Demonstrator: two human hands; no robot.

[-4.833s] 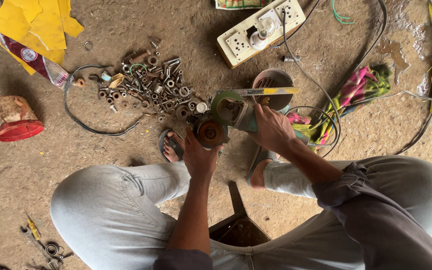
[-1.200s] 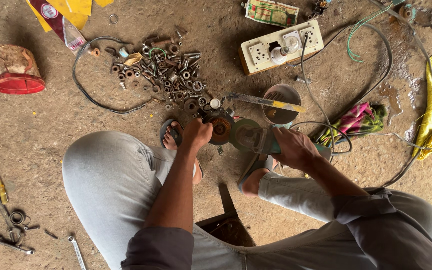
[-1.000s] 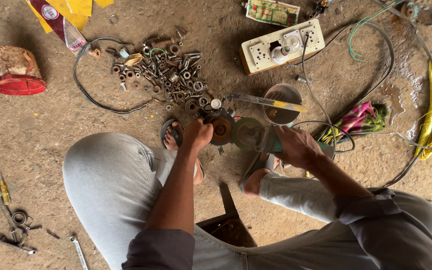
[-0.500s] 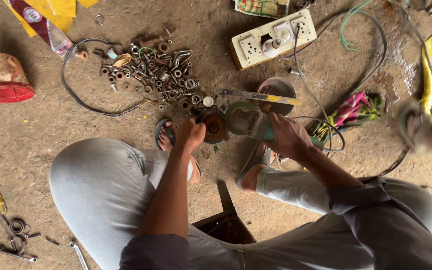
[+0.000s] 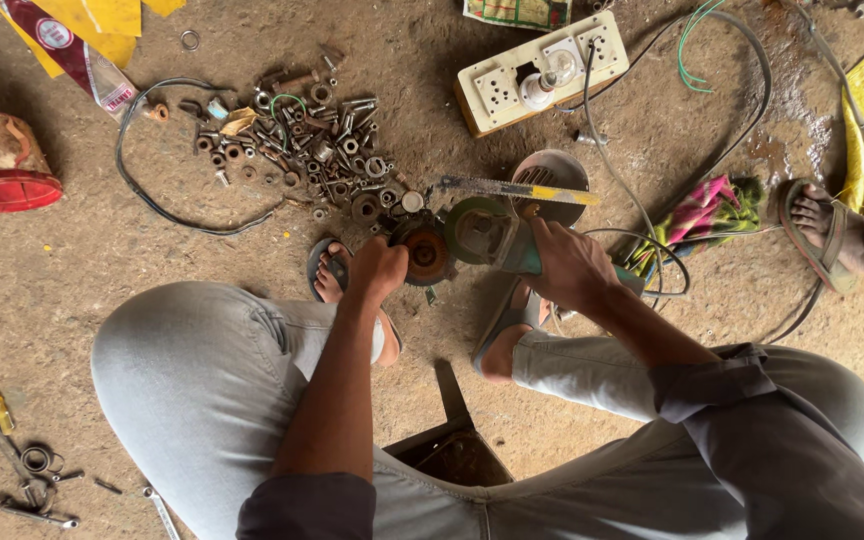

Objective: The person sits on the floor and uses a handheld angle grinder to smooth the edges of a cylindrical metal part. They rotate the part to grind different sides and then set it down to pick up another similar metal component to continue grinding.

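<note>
Rusty disc [image 5: 426, 252] pinched in left hand [image 5: 380, 270], green grinder [image 5: 487, 235] gripped in right hand [image 5: 567, 268], mid-fitting; next, likely seating disc squarely.

Grinder body [image 5: 512, 245] mostly hidden under right hand [image 5: 572, 268]; rusty disc [image 5: 425, 253] partly covered by left hand [image 5: 377, 270] (fingertips unseen); another person's foot [image 5: 820, 222] cut off at frame edge.
</note>
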